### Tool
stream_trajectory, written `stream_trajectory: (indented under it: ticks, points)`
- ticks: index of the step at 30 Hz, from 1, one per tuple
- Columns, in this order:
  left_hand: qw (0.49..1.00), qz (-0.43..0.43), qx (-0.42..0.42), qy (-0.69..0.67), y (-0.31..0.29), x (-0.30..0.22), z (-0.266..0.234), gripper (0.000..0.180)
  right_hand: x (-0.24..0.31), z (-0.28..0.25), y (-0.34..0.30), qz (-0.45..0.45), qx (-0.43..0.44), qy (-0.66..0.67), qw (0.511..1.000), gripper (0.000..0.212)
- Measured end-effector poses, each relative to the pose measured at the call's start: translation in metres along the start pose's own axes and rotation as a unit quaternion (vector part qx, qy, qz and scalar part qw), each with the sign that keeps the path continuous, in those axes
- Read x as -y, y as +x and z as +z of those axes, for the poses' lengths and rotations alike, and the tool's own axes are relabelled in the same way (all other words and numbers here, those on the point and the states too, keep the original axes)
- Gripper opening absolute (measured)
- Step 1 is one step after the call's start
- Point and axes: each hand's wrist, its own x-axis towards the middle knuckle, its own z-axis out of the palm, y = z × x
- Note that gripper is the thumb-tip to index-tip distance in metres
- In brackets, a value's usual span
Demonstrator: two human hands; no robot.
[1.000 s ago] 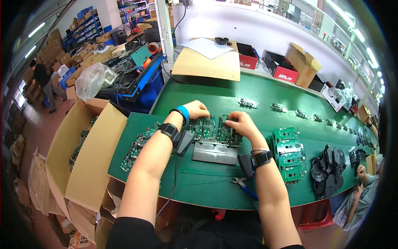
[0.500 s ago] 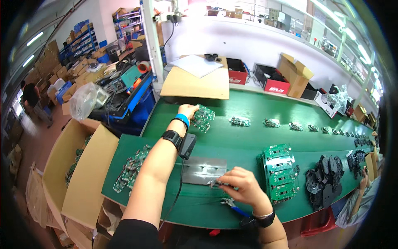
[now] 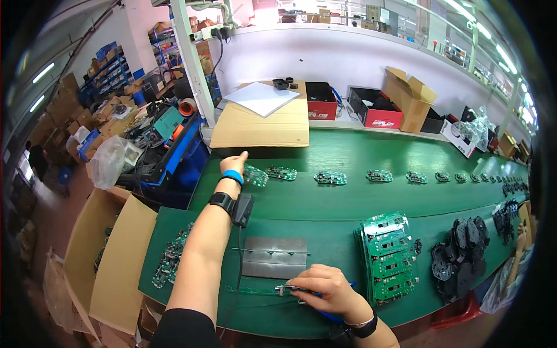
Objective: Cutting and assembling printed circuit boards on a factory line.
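My left hand (image 3: 233, 164) reaches over the green bench, its fingers closed on a green circuit board (image 3: 255, 176) that is slightly blurred. Just right of it, another circuit board (image 3: 282, 173) lies at the near end of a spaced row, beside the following board (image 3: 330, 178). Close to the bench's front edge, my right hand (image 3: 328, 290) pinches a small circuit board (image 3: 286, 289), seen nearly edge-on. A grey metal plate (image 3: 274, 265) with a thin strip across it lies between my hands. Blue-handled pliers (image 3: 329, 316) are partly hidden under my right hand.
Stacked green board panels (image 3: 387, 269) stand right of my right hand, with black plastic housings (image 3: 458, 252) beyond. Loose boards (image 3: 173, 255) pile up by my left forearm, next to an open carton (image 3: 119, 272). Cardboard (image 3: 261, 124) covers the back left. Another person's hand (image 3: 521, 238) shows far right.
My left hand has moved left and a little nearer; one of the two boards by it now lies in the row, the other stays in hand. The view has shifted; my right hand keeps its board.
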Motion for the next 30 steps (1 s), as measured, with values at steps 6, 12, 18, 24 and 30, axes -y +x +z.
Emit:
stream_trajectory:
  ticks: [6,12,18,24,30]
  points:
    - [0.995,-0.065,-0.079,0.016,0.028,0.015,-0.017,0.043,-0.001,0.003,-0.006,0.021,-0.005,0.012,1.0,0.021]
    - [0.963,0.121,-0.018,0.239,0.048,0.022,-0.041,0.051,0.003,0.007,0.0,0.017,-0.001,0.014,1.0,0.021]
    - [0.75,0.197,0.556,0.299,-0.082,-0.074,-0.046,0.03,0.004,-0.005,0.0,0.035,0.018,0.065,0.997,0.021]
    - [0.49,0.335,0.603,0.533,-0.191,-0.073,-0.081,0.033,0.01,-0.008,-0.002,0.036,0.063,0.139,0.988,0.018]
    - [0.477,0.449,0.548,0.521,-0.222,-0.074,-0.095,0.013,0.01,-0.013,-0.007,0.04,0.054,0.176,0.982,0.018]
